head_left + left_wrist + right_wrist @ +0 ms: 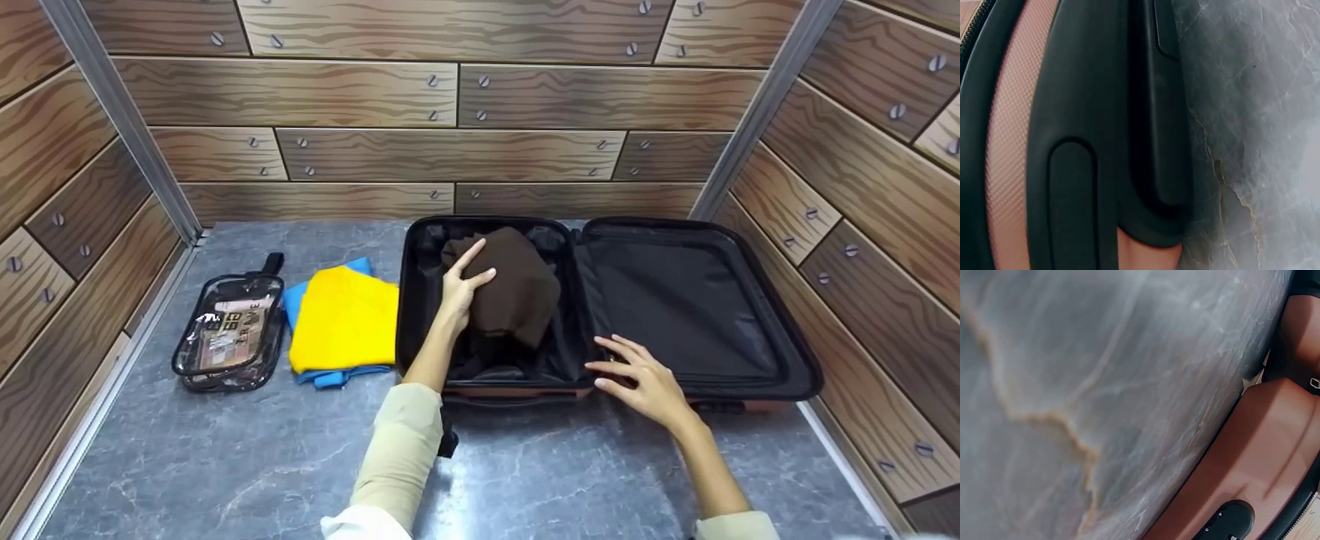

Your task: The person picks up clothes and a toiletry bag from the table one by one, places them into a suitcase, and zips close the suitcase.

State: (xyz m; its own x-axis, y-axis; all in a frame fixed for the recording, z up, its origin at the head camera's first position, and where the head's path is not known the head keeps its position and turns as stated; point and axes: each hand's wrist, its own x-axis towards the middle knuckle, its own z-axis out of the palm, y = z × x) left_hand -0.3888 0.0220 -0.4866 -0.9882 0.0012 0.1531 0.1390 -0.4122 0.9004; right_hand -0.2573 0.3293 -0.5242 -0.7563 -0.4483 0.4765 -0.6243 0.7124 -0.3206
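Suitcase (675,307) lies spread open on a grey marbled table (225,472), its two black-lined halves side by side. Brown cloth (521,289) sits bunched within the left half, in its middle and toward the back; dark lining shows around it.

Left hand (458,289) rests on the left side of the cloth. Its index finger and thumb lie extended over the fabric and stand apart; the remaining fingers are hidden, and their position cannot be told. Right hand (643,381) is at the near end of the hinge side, its fingers extended and spread apart, fingertips beside the inner edge of the left half. Whether they touch that edge cannot be told.

To the left of the case, yellow cloth (345,319) lies over blue cloth (360,265), which shows at the back, left and front. Further left is a transparent pouch (225,379) with black trim, containing printed packages.

The left-wrist view shows a black handle (1168,140) beside a pinkish textured shell (1016,140). The right-wrist view shows a rounded black fitting (1230,520) on the copper-toned casing. Wood-patterned panels (360,94) enclose the back and both sides.
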